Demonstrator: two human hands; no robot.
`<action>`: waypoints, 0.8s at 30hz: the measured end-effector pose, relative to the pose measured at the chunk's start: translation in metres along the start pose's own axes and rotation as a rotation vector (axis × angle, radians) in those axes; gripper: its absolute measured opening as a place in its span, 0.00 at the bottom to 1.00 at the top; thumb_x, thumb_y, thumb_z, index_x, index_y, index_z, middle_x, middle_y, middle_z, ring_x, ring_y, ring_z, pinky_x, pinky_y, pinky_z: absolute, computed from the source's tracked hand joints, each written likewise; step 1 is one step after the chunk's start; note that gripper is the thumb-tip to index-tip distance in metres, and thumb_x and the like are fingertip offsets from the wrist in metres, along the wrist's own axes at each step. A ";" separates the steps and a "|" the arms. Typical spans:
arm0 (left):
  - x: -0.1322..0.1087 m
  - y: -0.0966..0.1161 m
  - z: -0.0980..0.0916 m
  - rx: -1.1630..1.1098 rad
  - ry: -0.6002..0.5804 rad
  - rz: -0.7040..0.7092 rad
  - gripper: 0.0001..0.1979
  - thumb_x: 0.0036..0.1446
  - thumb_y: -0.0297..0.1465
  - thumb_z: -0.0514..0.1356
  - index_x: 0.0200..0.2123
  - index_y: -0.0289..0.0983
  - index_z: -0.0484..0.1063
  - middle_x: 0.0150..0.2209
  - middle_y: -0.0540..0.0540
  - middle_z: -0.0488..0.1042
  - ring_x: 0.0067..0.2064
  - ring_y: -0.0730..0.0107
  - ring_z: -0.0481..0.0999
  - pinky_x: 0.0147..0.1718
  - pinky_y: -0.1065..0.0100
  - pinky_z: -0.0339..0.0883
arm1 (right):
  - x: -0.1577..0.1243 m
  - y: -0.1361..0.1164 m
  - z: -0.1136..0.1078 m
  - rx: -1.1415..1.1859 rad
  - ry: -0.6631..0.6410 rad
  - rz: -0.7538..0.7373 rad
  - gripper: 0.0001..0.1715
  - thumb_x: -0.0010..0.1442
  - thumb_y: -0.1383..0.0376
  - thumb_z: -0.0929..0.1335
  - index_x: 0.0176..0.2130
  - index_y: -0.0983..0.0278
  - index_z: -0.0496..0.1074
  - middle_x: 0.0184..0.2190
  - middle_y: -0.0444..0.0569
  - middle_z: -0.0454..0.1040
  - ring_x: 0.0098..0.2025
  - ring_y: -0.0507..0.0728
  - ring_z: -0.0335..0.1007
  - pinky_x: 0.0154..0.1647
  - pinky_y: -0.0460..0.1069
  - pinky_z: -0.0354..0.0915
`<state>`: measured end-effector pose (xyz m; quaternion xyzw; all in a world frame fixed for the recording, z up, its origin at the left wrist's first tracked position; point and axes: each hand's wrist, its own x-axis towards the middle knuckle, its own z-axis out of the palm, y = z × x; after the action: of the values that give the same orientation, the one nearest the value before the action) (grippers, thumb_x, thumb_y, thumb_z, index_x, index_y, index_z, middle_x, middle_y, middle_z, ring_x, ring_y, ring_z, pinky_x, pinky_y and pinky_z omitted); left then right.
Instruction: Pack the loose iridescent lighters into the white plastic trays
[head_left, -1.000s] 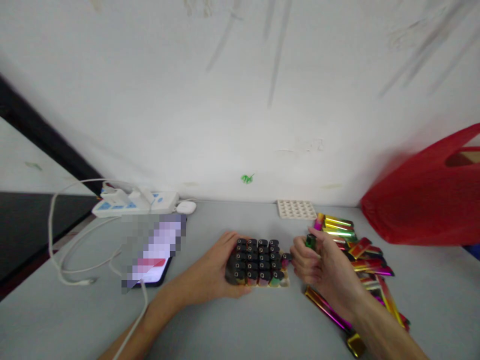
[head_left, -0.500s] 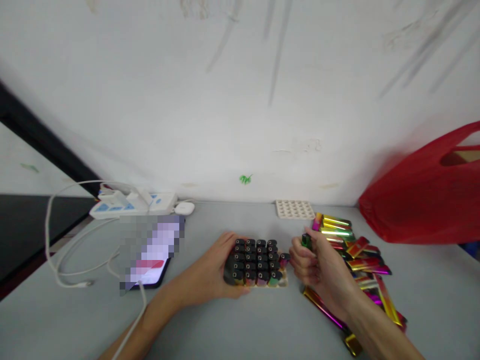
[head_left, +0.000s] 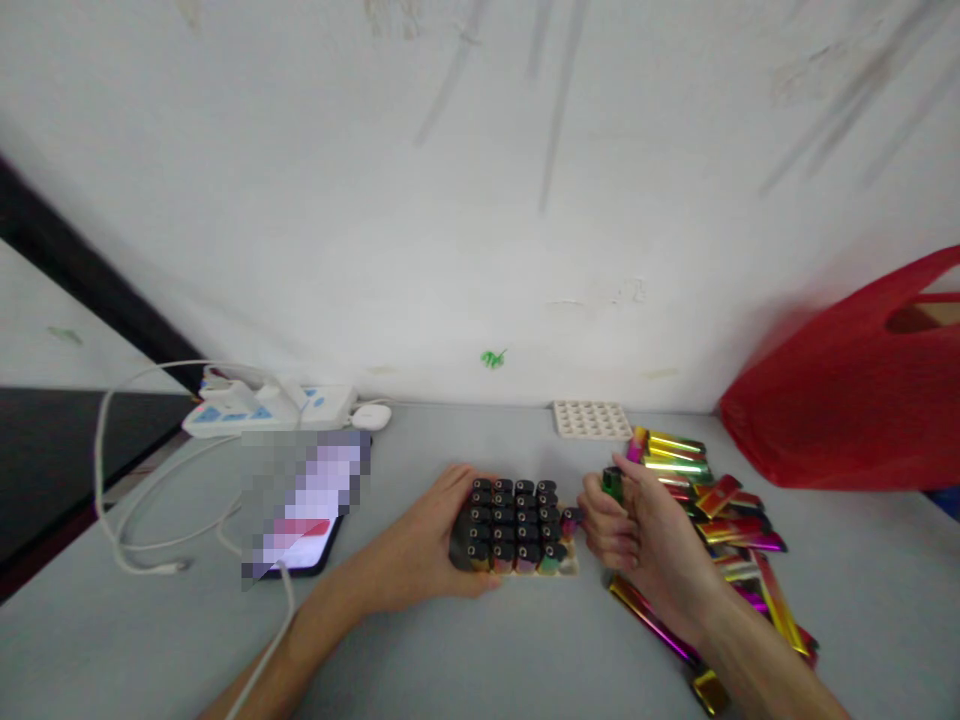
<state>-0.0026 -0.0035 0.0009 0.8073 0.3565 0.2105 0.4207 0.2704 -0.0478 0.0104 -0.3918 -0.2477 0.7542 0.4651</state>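
Note:
My left hand is wrapped round the left side of a pale tray packed with upright lighters. Their tops are black with a small round hole, above shiny coloured bodies. At the tray's right edge my right hand is closed, with a dark green lighter showing between thumb and fingers. A pinkish lighter stands by its fingertips in the tray's right column; I cannot tell whether the fingers touch it. Some holes at the tray's lower right corner show bare.
Loose shiny lighters lie piled on the right, some behind my right forearm. A second holed tray rests near the wall. A red bag stands at right. On the left are a phone, a power strip and white cables.
Almost nothing differs. The whole view has shifted very slightly, and both hands keep the same hold beside the tray.

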 end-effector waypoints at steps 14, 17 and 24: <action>0.000 -0.002 0.001 0.010 0.003 0.014 0.39 0.48 0.31 0.79 0.62 0.44 0.72 0.60 0.44 0.75 0.63 0.45 0.75 0.66 0.51 0.70 | 0.000 0.003 -0.002 -0.061 0.028 0.018 0.35 0.61 0.40 0.74 0.25 0.59 0.56 0.22 0.32 0.43 0.23 0.48 0.31 0.20 0.45 0.35; 0.000 -0.001 0.001 0.013 0.001 0.010 0.38 0.48 0.31 0.79 0.61 0.43 0.72 0.59 0.44 0.75 0.63 0.46 0.75 0.66 0.52 0.69 | 0.000 0.005 -0.002 -0.067 0.062 0.014 0.34 0.61 0.42 0.73 0.25 0.59 0.55 0.22 0.33 0.42 0.23 0.48 0.30 0.20 0.46 0.35; 0.001 -0.001 0.000 0.011 -0.016 0.014 0.38 0.50 0.31 0.79 0.62 0.43 0.71 0.59 0.43 0.75 0.63 0.46 0.75 0.67 0.52 0.69 | -0.002 0.007 0.000 -0.038 0.116 0.027 0.28 0.63 0.48 0.69 0.25 0.58 0.53 0.22 0.32 0.41 0.23 0.49 0.28 0.20 0.46 0.33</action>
<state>-0.0026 -0.0023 0.0005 0.8136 0.3489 0.2050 0.4175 0.2677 -0.0525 0.0058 -0.4470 -0.2293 0.7316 0.4609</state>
